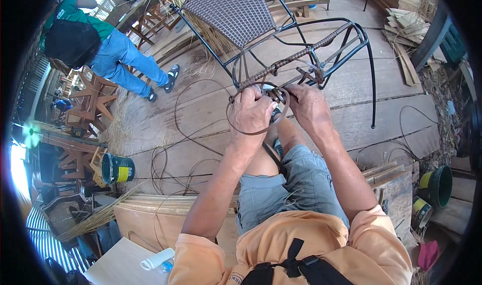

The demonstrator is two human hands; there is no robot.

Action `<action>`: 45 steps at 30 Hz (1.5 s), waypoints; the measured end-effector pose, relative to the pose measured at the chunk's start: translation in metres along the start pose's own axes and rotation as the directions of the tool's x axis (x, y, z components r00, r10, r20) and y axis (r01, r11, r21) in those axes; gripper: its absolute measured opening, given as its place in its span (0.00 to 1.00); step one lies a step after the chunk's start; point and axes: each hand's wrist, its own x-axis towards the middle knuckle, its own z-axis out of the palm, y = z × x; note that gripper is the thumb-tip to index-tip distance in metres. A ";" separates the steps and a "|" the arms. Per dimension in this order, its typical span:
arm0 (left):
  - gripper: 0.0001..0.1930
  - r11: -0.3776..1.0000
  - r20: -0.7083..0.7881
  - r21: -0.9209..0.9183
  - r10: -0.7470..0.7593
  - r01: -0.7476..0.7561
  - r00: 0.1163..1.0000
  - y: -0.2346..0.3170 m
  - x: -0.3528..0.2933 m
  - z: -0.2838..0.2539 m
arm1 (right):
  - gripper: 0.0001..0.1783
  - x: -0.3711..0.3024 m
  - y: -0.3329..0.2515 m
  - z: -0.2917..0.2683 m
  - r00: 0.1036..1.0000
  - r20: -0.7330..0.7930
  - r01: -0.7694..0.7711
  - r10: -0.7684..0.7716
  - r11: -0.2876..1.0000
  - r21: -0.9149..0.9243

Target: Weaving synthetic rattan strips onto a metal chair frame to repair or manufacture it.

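Observation:
A dark metal chair frame (372, 79) lies tipped in front of me, with a brown-and-white woven panel (232, 18) at its far left. Brown flat weaving strip is wound tightly around one of its bars (293, 59). My left hand (250, 113) is closed at the near corner of the frame, pinching the weaving strip (246, 133), which loops around its fingers. Close beside it, my right hand (310, 108) is also closed on the strip near the bar. Its fingertips are partly hidden. A small pale item shows between the hands, too unclear to name.
Long loose strips (175, 115) coil over the wooden floor to the left. A person in jeans (128, 56) stands at the far left. Buckets (118, 168) stand on both sides, wooden chair parts (93, 96) pile up left, and scrap boards (404, 39) lie far right.

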 end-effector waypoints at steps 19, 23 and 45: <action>0.15 0.923 -0.023 -0.267 -0.293 0.276 0.956 -0.004 -0.010 0.009 | 0.16 -0.024 0.035 -0.031 0.863 0.501 -0.295 -0.059 0.746 0.596; 0.14 0.954 0.029 -0.099 -0.283 0.284 0.959 0.008 -0.004 -0.004 | 0.14 0.009 0.000 -0.045 0.959 0.282 -0.214 -0.017 0.604 0.767; 0.11 0.977 0.643 0.076 -0.202 0.202 0.738 -0.029 0.040 -0.019 | 0.17 -0.032 0.006 0.012 0.940 0.025 -0.117 0.342 0.253 0.960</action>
